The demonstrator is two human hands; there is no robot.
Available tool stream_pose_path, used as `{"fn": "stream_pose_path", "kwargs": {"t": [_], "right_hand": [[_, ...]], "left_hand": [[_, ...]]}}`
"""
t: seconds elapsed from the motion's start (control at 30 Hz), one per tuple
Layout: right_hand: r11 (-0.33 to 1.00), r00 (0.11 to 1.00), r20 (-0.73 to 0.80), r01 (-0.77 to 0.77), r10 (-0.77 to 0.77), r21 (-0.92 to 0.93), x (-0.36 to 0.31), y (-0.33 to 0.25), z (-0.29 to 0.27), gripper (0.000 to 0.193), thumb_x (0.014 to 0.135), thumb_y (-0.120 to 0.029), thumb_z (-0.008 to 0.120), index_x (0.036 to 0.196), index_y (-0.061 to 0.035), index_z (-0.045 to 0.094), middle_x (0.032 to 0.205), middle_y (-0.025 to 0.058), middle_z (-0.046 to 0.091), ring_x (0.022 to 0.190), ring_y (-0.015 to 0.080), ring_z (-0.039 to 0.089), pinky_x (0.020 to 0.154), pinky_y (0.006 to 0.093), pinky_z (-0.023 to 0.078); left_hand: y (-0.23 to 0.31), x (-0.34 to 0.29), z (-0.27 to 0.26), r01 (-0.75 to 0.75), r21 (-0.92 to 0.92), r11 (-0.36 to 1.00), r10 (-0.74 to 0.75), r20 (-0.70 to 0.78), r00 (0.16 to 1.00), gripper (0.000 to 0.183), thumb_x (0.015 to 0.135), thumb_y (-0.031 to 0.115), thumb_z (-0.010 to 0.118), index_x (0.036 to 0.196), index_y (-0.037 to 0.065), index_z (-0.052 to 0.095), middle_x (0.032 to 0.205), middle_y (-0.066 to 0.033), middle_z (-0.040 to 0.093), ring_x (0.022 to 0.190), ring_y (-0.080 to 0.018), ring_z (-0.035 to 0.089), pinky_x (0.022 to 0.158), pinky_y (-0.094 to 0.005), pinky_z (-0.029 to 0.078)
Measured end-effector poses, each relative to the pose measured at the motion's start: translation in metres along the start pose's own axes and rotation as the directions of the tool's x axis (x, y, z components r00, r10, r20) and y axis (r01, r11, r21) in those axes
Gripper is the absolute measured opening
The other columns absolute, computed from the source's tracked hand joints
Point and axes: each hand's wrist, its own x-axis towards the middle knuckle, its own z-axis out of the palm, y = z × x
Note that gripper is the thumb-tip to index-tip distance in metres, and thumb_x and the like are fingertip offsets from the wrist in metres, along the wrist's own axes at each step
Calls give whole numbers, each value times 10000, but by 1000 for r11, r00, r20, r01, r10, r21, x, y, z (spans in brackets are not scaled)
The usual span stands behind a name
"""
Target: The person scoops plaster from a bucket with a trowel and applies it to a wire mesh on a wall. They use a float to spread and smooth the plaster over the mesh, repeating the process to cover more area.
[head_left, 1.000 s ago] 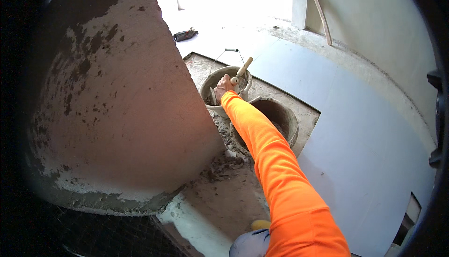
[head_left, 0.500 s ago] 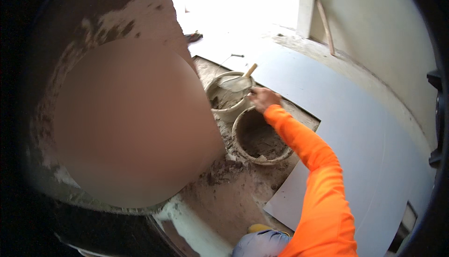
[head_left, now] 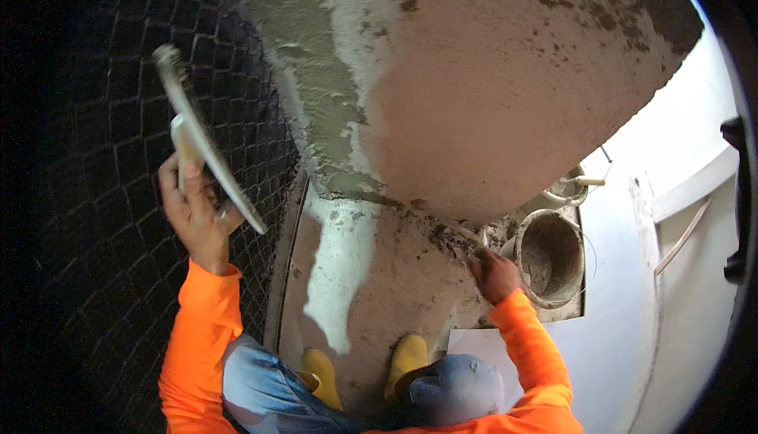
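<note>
My left hand [head_left: 196, 211] is raised at the left, fingers closed round the pale handle of a plastering float [head_left: 213, 150]. The float is seen nearly edge-on, with mortar on its upper end. Low at the right, my right hand [head_left: 497, 278] is closed on a slim tool, apparently a trowel [head_left: 467, 233], pointing up-left; blur hides its shape. That hand is just left of a mortar-caked bucket [head_left: 554, 248]. Ahead stands a wall [head_left: 474, 95] with wet grey plaster [head_left: 309, 110] along its left side.
Behind the near bucket, a second bucket [head_left: 570, 191] has a wooden-handled tool [head_left: 591, 182] across it. A dark gridded surface [head_left: 229, 63] fills the left. Pale sheets [head_left: 616, 276] cover the floor at right. Mortar crumbs [head_left: 430, 233] lie along the wall's foot, beyond my yellow boots [head_left: 407, 355].
The view has swung left, bringing my left hand with the float into sight. My right hand has come back from the buckets' rims toward me. The wooden-handled tool stays in the far bucket.
</note>
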Motion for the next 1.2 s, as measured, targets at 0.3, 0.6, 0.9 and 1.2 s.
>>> {"fn": "stream_pose_path", "kwargs": {"t": [0.3,0.6,0.9,1.2], "right_hand": [[943,968,149,235,-204,-234,126,-54,55,343,921,-359,639,1100,-70,681,970,255,708,917,467,677,813,548,543],[945,958,66,287,-279,-157,124,-78,67,325,938,-357,628,1067,-66,692,918,254,706,903,484,677,798,566,538],[965,965,-19,262,-262,8,143,-110,40,376,962,-374,615,916,-4,656,826,265,671,806,481,661,713,522,520],[924,937,-157,338,-312,177,127,-118,9,425,969,-380,608,822,19,612,666,243,552,589,413,527,605,452,455]], "left_hand": [[-4,0,-13,39,-42,998,-36,73,997,336,1058,320,564,1190,11,573,1043,-87,632,951,-156,575,862,-310,475],[1,6,-7,-69,-45,997,71,45,996,317,1048,296,583,1180,9,577,1024,-115,660,952,-161,607,858,-321,493],[-3,9,-11,-87,-51,995,87,3,996,313,1048,291,578,1176,5,579,1008,-120,656,947,-174,616,855,-325,492],[-7,13,-13,-87,8,996,88,-23,996,317,1055,301,568,1173,7,573,985,-114,649,924,-165,604,854,-321,487]]}}
